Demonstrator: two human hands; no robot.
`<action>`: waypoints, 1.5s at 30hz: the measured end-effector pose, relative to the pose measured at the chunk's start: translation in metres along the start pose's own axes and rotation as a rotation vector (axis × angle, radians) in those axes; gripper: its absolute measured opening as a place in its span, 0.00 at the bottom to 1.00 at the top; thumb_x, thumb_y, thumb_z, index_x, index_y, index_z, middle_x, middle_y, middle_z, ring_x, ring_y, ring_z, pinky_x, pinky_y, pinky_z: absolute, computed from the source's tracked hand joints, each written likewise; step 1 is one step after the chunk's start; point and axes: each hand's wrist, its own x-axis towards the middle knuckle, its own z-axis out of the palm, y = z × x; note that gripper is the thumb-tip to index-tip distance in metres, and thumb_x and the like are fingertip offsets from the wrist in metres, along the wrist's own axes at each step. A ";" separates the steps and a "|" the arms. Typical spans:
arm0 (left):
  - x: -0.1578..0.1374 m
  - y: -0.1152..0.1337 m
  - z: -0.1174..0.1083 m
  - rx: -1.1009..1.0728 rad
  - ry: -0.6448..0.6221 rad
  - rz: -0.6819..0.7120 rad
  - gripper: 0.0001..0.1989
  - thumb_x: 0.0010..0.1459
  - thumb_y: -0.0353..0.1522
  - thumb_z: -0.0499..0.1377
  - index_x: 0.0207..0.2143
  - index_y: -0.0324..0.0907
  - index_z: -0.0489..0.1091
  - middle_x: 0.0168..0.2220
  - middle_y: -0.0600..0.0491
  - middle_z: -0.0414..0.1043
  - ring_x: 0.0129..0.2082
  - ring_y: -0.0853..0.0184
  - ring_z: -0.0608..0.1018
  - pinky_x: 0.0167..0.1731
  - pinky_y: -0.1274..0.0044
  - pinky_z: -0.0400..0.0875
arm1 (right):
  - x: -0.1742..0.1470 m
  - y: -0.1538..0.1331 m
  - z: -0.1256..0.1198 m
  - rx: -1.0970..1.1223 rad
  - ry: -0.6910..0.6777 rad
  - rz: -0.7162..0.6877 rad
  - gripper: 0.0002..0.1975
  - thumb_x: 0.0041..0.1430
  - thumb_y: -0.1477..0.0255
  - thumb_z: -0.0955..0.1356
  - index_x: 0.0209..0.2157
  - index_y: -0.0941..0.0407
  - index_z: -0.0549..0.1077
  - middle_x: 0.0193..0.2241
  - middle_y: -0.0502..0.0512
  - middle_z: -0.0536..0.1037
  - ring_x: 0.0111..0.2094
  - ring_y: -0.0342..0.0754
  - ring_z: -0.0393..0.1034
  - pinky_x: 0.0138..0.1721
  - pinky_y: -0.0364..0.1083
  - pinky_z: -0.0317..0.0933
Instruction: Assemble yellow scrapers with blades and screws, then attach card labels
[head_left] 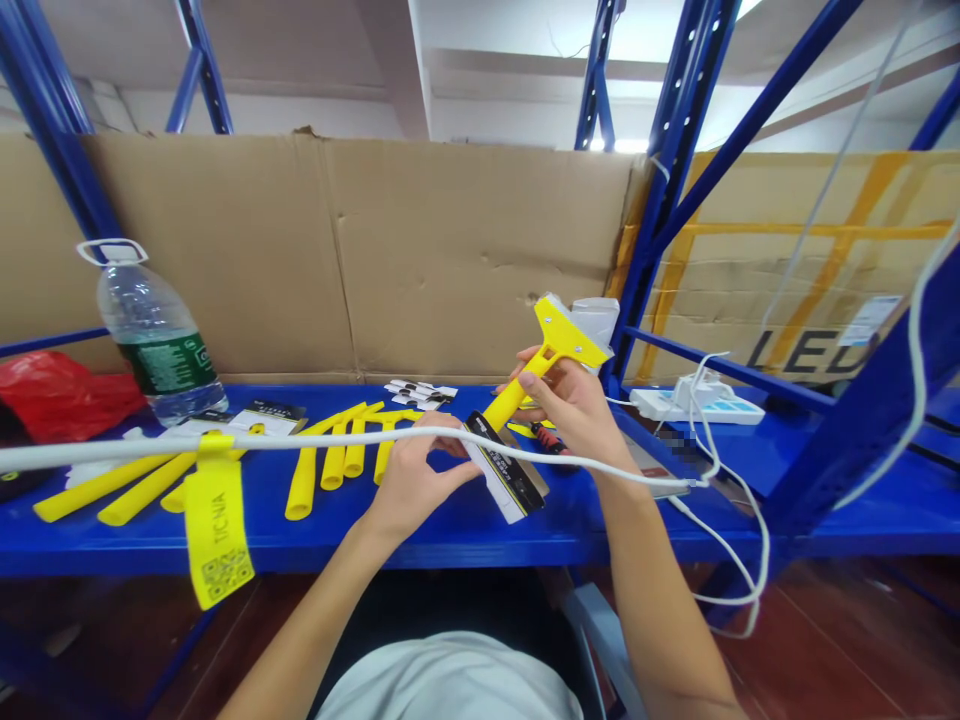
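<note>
A yellow scraper with a wide head is tilted up over the blue shelf, its handle gripped by my right hand. My left hand pinches the edge of a black and white printed card. The lower end of the scraper's handle meets the card; whether it passes through the card I cannot tell. Several yellow handles lie on the shelf left of my left hand. Beneath my right hand is a red and black tool, partly hidden.
A large water bottle and a red plastic bag stand at the left. A white cable with a yellow tag crosses the near view. A power strip lies at right, and cardboard walls the back.
</note>
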 end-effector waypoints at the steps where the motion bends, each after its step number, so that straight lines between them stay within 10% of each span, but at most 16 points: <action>1: 0.000 0.000 0.000 0.020 0.005 0.005 0.16 0.61 0.33 0.78 0.46 0.44 0.77 0.40 0.53 0.82 0.35 0.65 0.85 0.39 0.73 0.85 | 0.000 0.000 0.000 -0.008 -0.001 0.008 0.33 0.56 0.47 0.84 0.53 0.51 0.76 0.42 0.53 0.82 0.44 0.55 0.88 0.36 0.48 0.87; 11: -0.002 0.002 0.000 0.098 -0.001 0.124 0.25 0.55 0.49 0.81 0.36 0.43 0.74 0.41 0.47 0.83 0.40 0.59 0.86 0.33 0.74 0.80 | -0.002 -0.004 0.002 -0.083 -0.021 0.040 0.38 0.50 0.48 0.86 0.53 0.53 0.75 0.44 0.59 0.88 0.38 0.55 0.89 0.33 0.47 0.84; 18: 0.000 0.007 -0.001 -0.052 -0.113 0.106 0.22 0.59 0.48 0.78 0.42 0.42 0.80 0.38 0.50 0.82 0.33 0.64 0.84 0.31 0.75 0.81 | -0.006 -0.009 0.003 -0.099 0.026 -0.024 0.60 0.51 0.51 0.87 0.76 0.44 0.56 0.47 0.59 0.89 0.43 0.60 0.89 0.32 0.52 0.85; 26: -0.008 -0.002 -0.001 -0.099 -0.209 0.101 0.05 0.71 0.37 0.71 0.42 0.48 0.88 0.41 0.50 0.88 0.42 0.59 0.90 0.48 0.68 0.86 | -0.005 -0.009 -0.002 -0.123 0.102 -0.081 0.51 0.62 0.48 0.81 0.78 0.40 0.56 0.50 0.56 0.89 0.34 0.53 0.87 0.31 0.50 0.83; 40: 0.001 0.003 -0.005 -0.068 -0.131 0.424 0.27 0.73 0.23 0.64 0.70 0.49 0.78 0.70 0.41 0.76 0.69 0.51 0.82 0.68 0.57 0.80 | -0.016 -0.017 0.004 -0.027 0.119 -0.173 0.38 0.68 0.51 0.78 0.71 0.40 0.61 0.55 0.59 0.87 0.48 0.62 0.90 0.51 0.61 0.85; 45: 0.001 0.008 -0.003 -0.055 -0.111 0.345 0.20 0.73 0.27 0.68 0.63 0.49 0.84 0.67 0.44 0.81 0.66 0.51 0.84 0.67 0.56 0.82 | -0.017 -0.018 0.003 -0.066 0.099 -0.158 0.39 0.66 0.48 0.79 0.69 0.40 0.62 0.53 0.59 0.88 0.48 0.62 0.90 0.50 0.61 0.85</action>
